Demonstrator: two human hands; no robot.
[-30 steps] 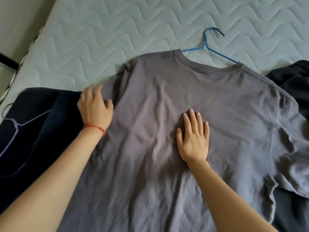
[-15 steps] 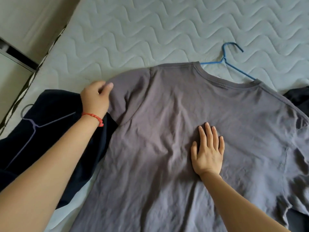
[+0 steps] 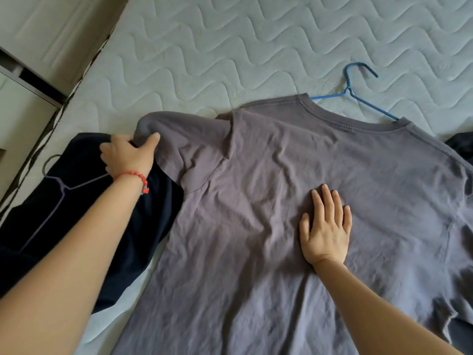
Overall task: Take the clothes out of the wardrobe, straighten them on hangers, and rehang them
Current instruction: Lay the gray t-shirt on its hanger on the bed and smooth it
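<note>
Since a second ago the left hand [image 3: 128, 156] has drawn the grey T-shirt's [image 3: 256, 226] sleeve [image 3: 176, 144] outward toward the left edge of the mattress [image 3: 230, 47], so that the sleeve, which was bunched against the body of the shirt, now lies spread out flat. Thumb and curled fingers pinch the sleeve's hem, and a red bead bracelet [image 3: 139, 178] circles that wrist. The right hand [image 3: 326, 226] stays where it was, flat on the middle of the shirt with its fingers straight and slightly apart, pressing the cloth down and holding nothing.

The shirt lies spread across the near half of the mattress, collar pointing to the far edge. A blue hanger [image 3: 358, 96] sits inside the collar, its hook and part of both arms sticking out onto the bare quilting beyond. Under the left hand and forearm, at the left edge, lies a dark navy garment [image 3: 76, 213] with a thin pale hanger [image 3: 58, 185] resting on top of it. Another dark garment [image 3: 460, 147] shows at the right edge, partly beneath the grey shirt.
</note>
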